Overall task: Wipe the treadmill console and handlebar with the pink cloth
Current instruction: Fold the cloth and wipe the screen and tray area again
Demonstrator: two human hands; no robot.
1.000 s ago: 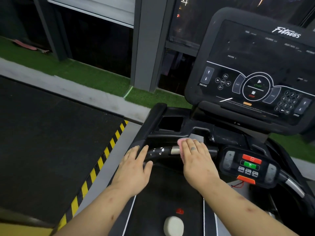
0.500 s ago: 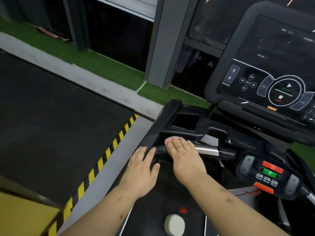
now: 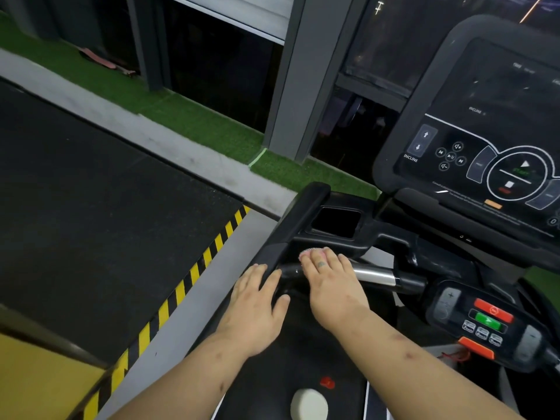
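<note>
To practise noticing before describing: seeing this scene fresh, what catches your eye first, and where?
The two hands at centre: the right hand presses a pink cloth onto the handlebar, and the left hand rests open just left of it. Then the dark console at upper right, and the yellow-and-black stripe crossing the floor at lower left.

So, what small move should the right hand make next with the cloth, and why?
Probably slide the right hand with the pink cloth rightward along the handlebar. The cloth sits under the fingers at the bar's left end, and the shiny metal stretch toward the small button panel lies uncovered beside the hand. The left hand only rests at the side rail.
</note>
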